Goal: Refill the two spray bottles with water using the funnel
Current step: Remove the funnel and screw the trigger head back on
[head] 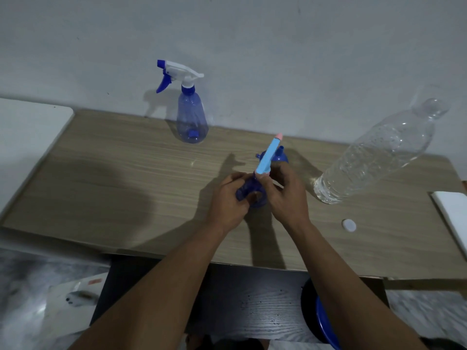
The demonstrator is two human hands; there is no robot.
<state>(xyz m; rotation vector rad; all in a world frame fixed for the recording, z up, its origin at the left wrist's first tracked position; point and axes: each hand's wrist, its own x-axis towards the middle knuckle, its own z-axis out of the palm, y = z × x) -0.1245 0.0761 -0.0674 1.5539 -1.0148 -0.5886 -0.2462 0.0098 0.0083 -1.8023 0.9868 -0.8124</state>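
One blue see-through spray bottle (191, 117) with a white and blue trigger head stands upright at the back of the wooden table (113, 178), near the wall. My left hand (227, 202) grips the body of the second blue spray bottle (252, 192) at the table's middle. My right hand (286, 195) holds its light blue spray head (267, 155), whose pink tip points up and away. Just behind my hands sits the blue funnel (281, 154), partly hidden. A large clear water bottle (374, 152) stands uncapped at the right, its white cap (349, 225) lying on the table.
A white board (27, 132) adjoins the table's left end, and a white flat object (452, 213) lies at its right edge. The grey wall rises directly behind the table. Below the front edge are a dark surface and a blue round container (323, 324).
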